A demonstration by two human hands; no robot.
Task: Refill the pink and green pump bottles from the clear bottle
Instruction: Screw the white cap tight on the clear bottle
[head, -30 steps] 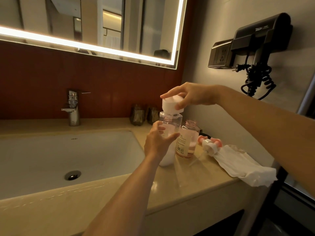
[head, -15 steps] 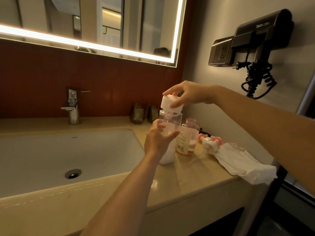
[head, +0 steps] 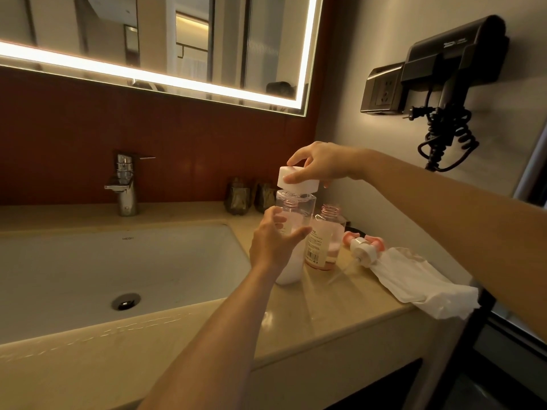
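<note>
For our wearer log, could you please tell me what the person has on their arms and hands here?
The left forearm and right forearm are bare to the picture's edge, with no sleeve in view. The left hand and the right hand wear no gloves, and no watch, bracelet or ring shows on the sides facing the camera.

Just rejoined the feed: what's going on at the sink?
A person works at the counter. The left hand holds the clear bottle upright; the right hand grips its white cap, tilted at the neck. The pink bottle stands beside it, uncapped, its pump lying at the white cloth's edge. No pouring under way.
</note>
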